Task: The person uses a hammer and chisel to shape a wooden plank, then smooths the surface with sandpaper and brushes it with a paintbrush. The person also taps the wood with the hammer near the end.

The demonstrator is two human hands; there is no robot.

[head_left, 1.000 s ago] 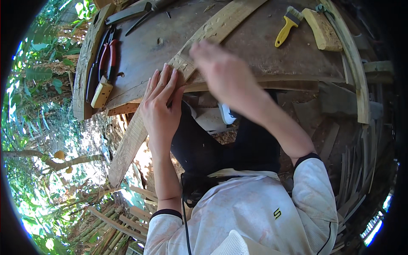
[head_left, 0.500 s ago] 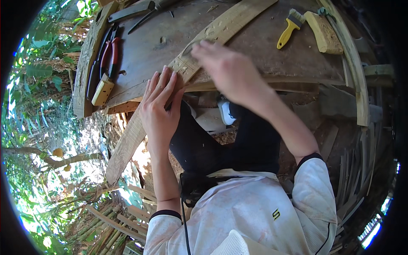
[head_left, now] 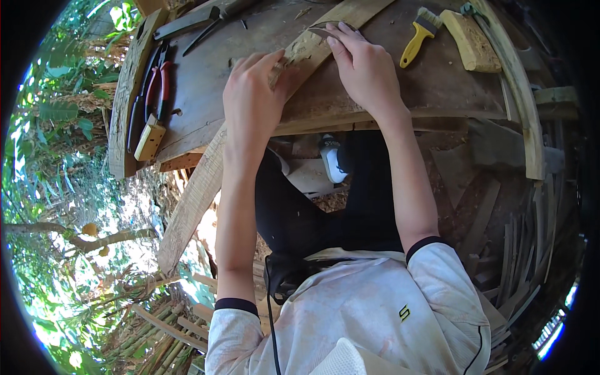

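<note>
A long wooden plank (head_left: 194, 194) slants from below the bench's front edge up across the top, its face marked with small pits. My left hand (head_left: 256, 94) is bent over the plank, fingers toward its far edge and thumb toward the near one. Farther up the same plank, my right hand (head_left: 369, 72) holds a thin, dark, curved sheet (head_left: 322, 30) against the wood. Its exact kind cannot be made out, as my fingers cover part of it.
Red-handled pliers (head_left: 164, 87) and a small wood block (head_left: 150, 139) lie at the bench's left. A yellow-handled brush (head_left: 412, 47) and a thick wood block (head_left: 472, 44) are at the right. Thin wood strips (head_left: 528, 244) stand at lower right.
My left hand has gone from lying flat to bending over the plank, farther up it. My right hand has moved up and right along the plank with the dark sheet.
</note>
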